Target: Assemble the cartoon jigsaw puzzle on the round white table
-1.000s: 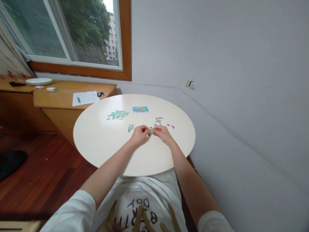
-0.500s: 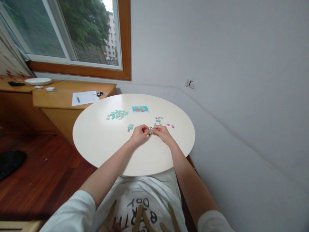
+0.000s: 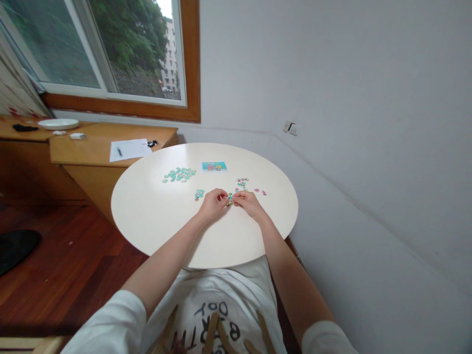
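Between my two hands, on the white oval table [image 3: 162, 221], lie small jigsaw puzzle pieces [image 3: 229, 198] in yellow, green and red. My left hand [image 3: 214, 202] is closed in a pinch at their left side. From the right, my right hand [image 3: 246, 201] also pinches at the same pieces, fingertips close to the left hand's. The fingers partly hide what they hold. Just beyond the right hand is a loose group of colourful pieces [image 3: 242, 182]. A small cluster of teal pieces [image 3: 199, 194] sits left of my left hand.
A bigger pile of pale green pieces [image 3: 179, 174] lies at the table's far left. Beside it is a picture card [image 3: 214, 166]. Two pink pieces [image 3: 260, 191] lie to the right. A wooden desk [image 3: 92, 145] with paper [image 3: 129, 150] adjoins the table's left; a wall [image 3: 350, 123] stands right.
My left hand has shifted very slightly at the pieces. The right hand, the piles and the card look the same.
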{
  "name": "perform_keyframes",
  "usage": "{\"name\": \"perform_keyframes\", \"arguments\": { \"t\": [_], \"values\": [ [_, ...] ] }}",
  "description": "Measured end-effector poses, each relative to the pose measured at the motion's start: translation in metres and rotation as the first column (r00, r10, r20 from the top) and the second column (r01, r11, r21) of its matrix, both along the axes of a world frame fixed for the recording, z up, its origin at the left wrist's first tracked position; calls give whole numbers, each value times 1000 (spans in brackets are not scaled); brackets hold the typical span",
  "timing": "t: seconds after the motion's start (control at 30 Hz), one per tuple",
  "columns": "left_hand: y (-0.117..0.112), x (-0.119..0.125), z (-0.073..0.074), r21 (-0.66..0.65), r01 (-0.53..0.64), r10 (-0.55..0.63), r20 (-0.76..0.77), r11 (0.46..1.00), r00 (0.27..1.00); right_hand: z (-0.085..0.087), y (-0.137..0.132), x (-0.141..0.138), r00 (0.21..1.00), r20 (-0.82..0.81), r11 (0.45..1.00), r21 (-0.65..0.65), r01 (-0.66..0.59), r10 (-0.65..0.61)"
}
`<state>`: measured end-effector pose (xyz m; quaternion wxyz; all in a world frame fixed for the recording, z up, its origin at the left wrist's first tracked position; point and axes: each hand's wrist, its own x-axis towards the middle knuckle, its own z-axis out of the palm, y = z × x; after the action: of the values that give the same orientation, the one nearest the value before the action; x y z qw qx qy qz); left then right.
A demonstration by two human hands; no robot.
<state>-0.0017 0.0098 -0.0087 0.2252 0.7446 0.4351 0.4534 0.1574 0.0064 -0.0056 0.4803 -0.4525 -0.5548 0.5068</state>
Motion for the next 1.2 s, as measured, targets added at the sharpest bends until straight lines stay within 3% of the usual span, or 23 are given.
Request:
{"name": "perform_keyframes", "arguments": {
  "t": [1.2],
  "values": [
    [-2,0,2,9,-5,5,6,1000,1000,1,0,0,1000,-9,1000,3,30,-30]
  ]
}}
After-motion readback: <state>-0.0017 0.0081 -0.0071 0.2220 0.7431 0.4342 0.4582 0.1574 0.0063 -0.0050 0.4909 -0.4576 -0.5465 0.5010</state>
